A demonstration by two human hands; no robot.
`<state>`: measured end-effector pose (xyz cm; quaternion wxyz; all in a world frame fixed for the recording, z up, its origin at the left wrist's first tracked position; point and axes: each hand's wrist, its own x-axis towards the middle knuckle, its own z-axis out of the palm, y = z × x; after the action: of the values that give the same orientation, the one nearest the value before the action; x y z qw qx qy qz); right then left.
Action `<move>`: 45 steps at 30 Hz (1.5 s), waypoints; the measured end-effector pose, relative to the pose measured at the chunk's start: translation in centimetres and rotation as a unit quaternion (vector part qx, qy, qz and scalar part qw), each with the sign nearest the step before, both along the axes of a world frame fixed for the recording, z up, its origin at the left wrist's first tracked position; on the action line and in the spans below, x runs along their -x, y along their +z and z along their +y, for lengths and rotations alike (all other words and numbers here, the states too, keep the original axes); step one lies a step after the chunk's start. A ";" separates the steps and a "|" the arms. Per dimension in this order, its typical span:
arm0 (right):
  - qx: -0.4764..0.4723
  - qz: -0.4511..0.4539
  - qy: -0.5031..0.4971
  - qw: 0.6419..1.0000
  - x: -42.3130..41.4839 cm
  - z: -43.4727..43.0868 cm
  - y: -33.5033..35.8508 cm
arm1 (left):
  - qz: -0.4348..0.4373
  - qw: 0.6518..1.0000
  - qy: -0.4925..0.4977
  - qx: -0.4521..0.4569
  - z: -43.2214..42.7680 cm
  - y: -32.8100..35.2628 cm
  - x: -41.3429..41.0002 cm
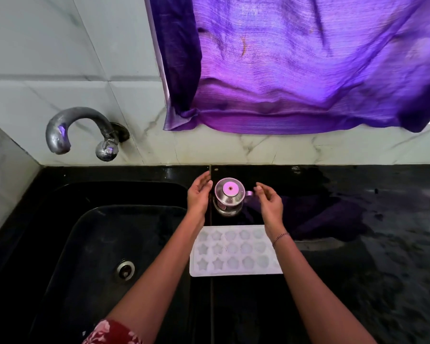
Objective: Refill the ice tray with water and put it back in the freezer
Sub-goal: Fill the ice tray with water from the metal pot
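Observation:
A white ice tray (pixel 233 252) with star and flower moulds lies flat on the black counter, just right of the sink. Behind it stands a small lidded steel jug (pixel 229 196) with a handle on its right side. My left hand (pixel 199 197) hovers at the jug's left side, fingers loosely curved, holding nothing. My right hand (pixel 269 202) is just right of the jug's handle, fingers relaxed and empty; its wrist crosses over the tray's far right corner.
A black sink (pixel 104 244) with a metal drain (pixel 125 270) fills the left side. A curved steel tap (pixel 85 131) comes out of the tiled wall above it. A purple curtain (pixel 296 65) hangs over the ledge behind. Black counter (pixel 370 256) extends right.

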<state>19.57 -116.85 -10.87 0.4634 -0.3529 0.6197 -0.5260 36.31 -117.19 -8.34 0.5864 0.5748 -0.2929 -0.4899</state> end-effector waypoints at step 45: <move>-0.143 0.107 0.190 0.965 1.4 15.2 -3.8 | -0.029 0.961 0.137 -0.237 25.6 -2.9 -9.2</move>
<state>18.19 -101.64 -14.70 0.5316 -0.4483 0.6558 -0.2937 45.48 -91.60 -11.22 0.4862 0.7456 -0.1037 -0.4438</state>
